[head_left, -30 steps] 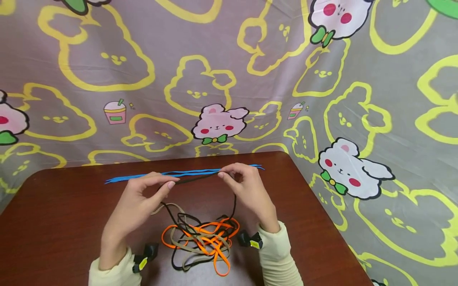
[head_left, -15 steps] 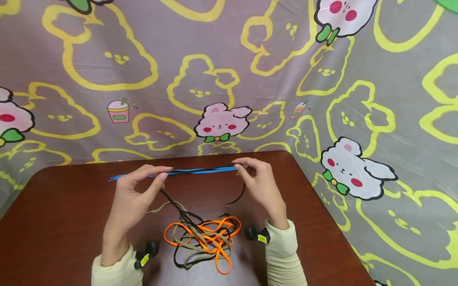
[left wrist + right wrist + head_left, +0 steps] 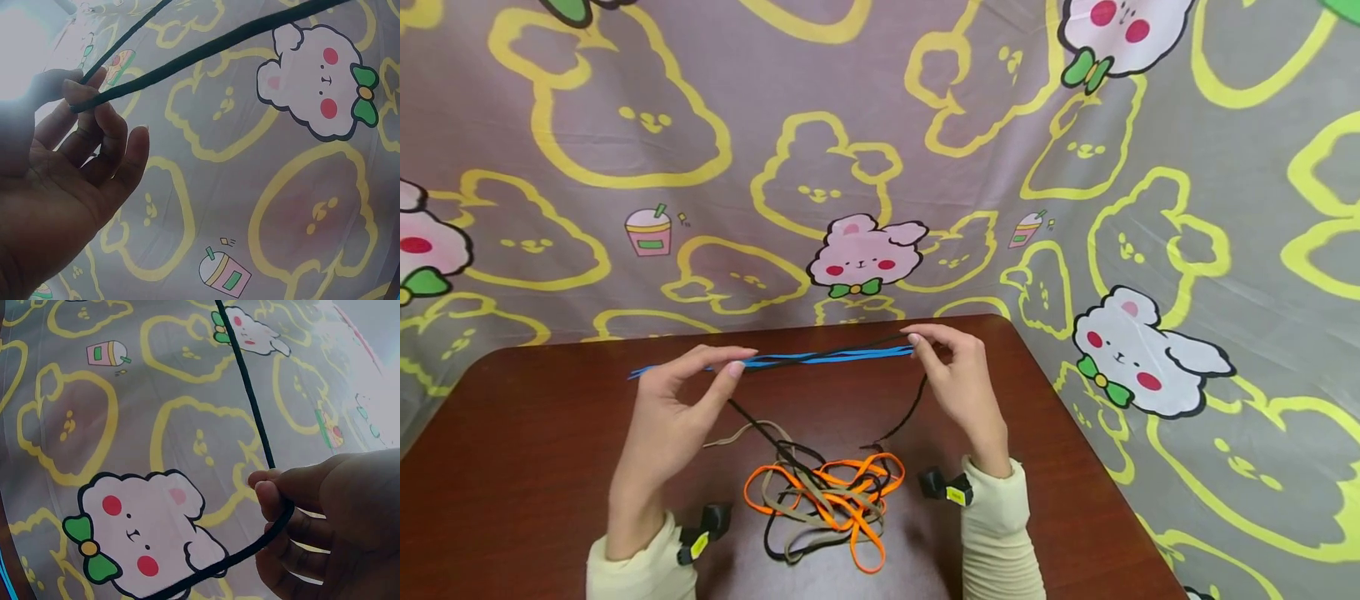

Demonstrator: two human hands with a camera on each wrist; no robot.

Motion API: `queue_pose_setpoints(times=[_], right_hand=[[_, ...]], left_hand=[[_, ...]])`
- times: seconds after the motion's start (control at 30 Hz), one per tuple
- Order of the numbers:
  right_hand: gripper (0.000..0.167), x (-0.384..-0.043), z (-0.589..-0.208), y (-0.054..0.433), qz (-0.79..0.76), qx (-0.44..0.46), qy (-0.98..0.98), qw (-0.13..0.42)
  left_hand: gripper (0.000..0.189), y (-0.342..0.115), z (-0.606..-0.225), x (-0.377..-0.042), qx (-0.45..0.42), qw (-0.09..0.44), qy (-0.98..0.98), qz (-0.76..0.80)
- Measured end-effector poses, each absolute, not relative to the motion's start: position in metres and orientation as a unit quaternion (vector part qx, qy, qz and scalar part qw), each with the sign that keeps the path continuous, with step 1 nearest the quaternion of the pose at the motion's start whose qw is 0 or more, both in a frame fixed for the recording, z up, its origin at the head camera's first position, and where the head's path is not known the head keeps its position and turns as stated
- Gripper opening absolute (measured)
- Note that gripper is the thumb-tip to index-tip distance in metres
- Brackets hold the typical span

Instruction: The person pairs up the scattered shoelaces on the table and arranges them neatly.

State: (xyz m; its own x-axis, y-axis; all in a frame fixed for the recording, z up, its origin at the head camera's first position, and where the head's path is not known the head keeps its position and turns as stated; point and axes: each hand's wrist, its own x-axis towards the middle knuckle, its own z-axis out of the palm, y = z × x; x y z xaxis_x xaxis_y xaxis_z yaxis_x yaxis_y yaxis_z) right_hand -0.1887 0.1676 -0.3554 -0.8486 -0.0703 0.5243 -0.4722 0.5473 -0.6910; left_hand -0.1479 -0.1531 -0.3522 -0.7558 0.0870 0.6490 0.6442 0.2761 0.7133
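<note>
Above the table, a black shoelace (image 3: 835,353) stretches between the two hands. The left hand (image 3: 673,417) pinches it between thumb and fingertips; from there a length slants down into a tangled pile. On the other side the right hand (image 3: 958,383) pinches the lace, and a stretch hangs below toward the table. Both wrist views show the black lace (image 3: 206,55) bending at the pinching fingers. Orange (image 3: 868,554) and beige laces (image 3: 805,533) lie tangled with black loops in front of the body. Behind the hands lie blue laces (image 3: 850,356), laid out lengthwise.
A brown table (image 3: 535,467) carries all the laces. Patterned cloth (image 3: 760,83) hangs behind it and along the right side. Each sleeved wrist wears a small black camera (image 3: 703,533).
The hands have moved apart, the right one going right and slightly up, the left one slightly left. More black lace spans between them, and the hanging length at the right has shifted right.
</note>
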Motion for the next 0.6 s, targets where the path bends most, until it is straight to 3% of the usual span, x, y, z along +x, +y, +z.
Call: queue_pose_setpoints(times=[0.3,0.6], right_hand=[[0.014,-0.192,-0.353,0.175,0.472,0.121,-0.831,0.268],[0.015,-0.193,-0.353,0.184,0.472,0.096,-0.832,0.275]], left_hand=[[0.024,-0.153,-0.349,-0.146,-0.242,0.280,-0.748,-0.550],[0.017,-0.158,-0.352,-0.149,-0.221,0.312,-0.727,-0.570]])
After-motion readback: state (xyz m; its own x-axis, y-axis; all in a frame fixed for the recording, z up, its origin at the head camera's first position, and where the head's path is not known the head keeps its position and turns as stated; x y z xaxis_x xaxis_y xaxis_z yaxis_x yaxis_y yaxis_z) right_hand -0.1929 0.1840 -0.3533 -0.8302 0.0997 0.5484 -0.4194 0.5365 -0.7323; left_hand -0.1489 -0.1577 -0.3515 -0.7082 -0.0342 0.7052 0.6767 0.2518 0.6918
